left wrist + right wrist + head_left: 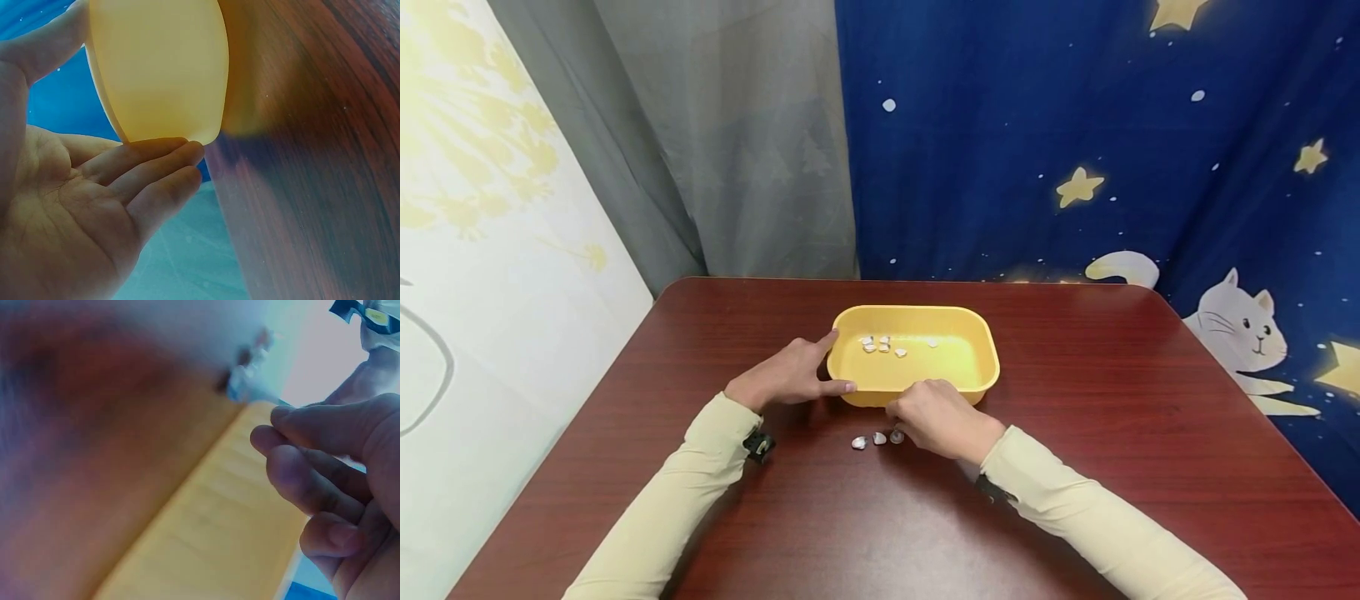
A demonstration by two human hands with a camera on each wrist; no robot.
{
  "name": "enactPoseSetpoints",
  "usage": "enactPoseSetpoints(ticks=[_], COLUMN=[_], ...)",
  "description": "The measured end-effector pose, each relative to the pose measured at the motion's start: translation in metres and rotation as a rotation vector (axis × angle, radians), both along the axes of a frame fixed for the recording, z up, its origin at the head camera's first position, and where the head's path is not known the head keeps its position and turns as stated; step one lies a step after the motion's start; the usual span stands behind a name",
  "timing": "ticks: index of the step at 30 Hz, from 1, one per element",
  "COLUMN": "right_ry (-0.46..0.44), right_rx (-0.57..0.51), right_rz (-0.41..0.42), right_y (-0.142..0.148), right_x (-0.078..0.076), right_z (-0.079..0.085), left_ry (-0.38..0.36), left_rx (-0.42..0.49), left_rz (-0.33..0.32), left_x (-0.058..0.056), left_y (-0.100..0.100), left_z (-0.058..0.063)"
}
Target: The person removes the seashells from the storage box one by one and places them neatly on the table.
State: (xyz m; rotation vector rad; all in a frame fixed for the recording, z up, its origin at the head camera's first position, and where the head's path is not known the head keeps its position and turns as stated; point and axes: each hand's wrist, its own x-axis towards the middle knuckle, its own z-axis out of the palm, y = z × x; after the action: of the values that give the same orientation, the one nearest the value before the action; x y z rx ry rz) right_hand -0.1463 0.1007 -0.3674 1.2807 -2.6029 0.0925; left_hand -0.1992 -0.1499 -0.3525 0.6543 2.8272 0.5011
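A yellow plastic tub (914,398) stands on the table, several small shiny whitish pieces (901,353) lying in it. My left hand (790,372) spans its left end, the thumb near the front rim and the index finger by the left rim. In the left wrist view, extended fingers (162,165) lie against the tub's wall. My right hand (942,418) is low at the tub's front side, fingers bent. Right by its fingertips sits a small greyish piece (897,436), with two silvery pieces (859,442) to its left. In the right wrist view, thumb and index tips meet with nothing visible between them.
The dark red-brown wooden table (1075,358) reaches back to a grey curtain (760,142) and a blue starry curtain (970,142). At the left is a white panel (497,275) with yellow print. A dark band (759,446) sits on the left wrist.
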Motion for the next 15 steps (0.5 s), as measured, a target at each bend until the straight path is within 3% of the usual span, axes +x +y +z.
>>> enactPoseSetpoints(ticks=[6,10,15], right_ry=[0.062,0.095,0.062], right_rx=[-0.01,0.002,0.014], right_rz=[0.036,0.018,0.006], right_y=[0.008,0.014,0.018], right_x=[0.0,-0.005,-0.016], right_z=[0.02,0.031,0.044], left_ry=[-0.007,-0.012,-0.011], left_rx=[-0.007,-0.014,-0.01], left_rz=[0.007,0.011,0.0], left_x=[-0.001,-0.001,-0.001], left_y=[-0.001,-0.001,0.0], left_z=[0.0,0.0,-0.001])
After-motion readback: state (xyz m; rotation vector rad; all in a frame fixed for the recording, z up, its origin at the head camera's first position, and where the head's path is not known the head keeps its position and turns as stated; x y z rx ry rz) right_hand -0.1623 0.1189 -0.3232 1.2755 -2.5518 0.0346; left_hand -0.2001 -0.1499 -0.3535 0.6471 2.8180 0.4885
